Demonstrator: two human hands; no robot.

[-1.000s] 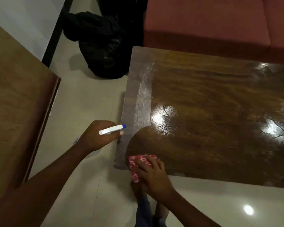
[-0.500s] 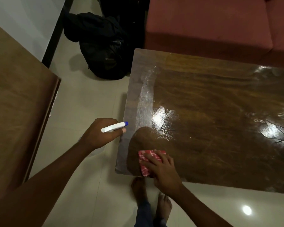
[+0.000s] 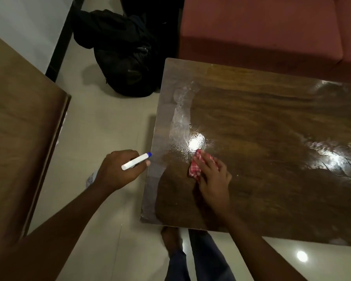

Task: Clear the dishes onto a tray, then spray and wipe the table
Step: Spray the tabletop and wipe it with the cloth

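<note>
Cloth [image 3: 194, 170] farther up table [image 3: 272, 128] under flat right hand [image 3: 213, 179]; left hand [image 3: 118, 171] round spray bottle [image 3: 135, 162], nozzle tableward.

Single head view, looking steeply down, close over table [image 3: 272, 159] corner

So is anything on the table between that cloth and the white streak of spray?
Nothing visible. The right hand presses the red checked cloth on bare tabletop just below the white streak; nothing lies between them.
</note>
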